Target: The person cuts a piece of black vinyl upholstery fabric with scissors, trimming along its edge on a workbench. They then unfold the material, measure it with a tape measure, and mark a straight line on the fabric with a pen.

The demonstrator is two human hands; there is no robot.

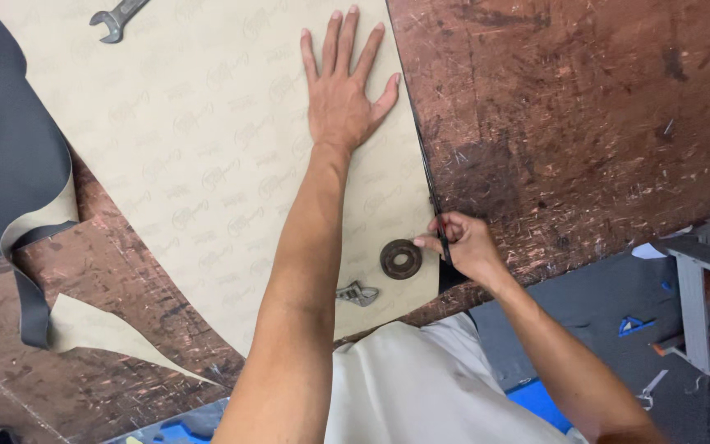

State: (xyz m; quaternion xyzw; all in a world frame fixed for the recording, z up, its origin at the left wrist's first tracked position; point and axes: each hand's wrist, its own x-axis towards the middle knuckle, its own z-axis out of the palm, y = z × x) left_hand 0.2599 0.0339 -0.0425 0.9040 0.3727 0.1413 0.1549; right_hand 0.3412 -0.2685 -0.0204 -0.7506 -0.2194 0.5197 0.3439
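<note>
On the scarred brown workbench (601, 123) a wide beige sheet (191, 164) lies flat, with a spanner (117, 18) at its far left corner. The left hand (344, 90) presses on the sheet, palm down, all 5 fingers spread. Just right of the rusty ring (401, 259) near the sheet's right edge, the right hand (468, 245) is pinched shut on a thin dark blade (444, 245) at that edge.

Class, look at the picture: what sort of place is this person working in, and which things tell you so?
Probably a workshop. A scarred, scratched wooden workbench carries a large beige sheet, a spanner lies on the sheet, and a metal ring sits near the right hand.
</note>
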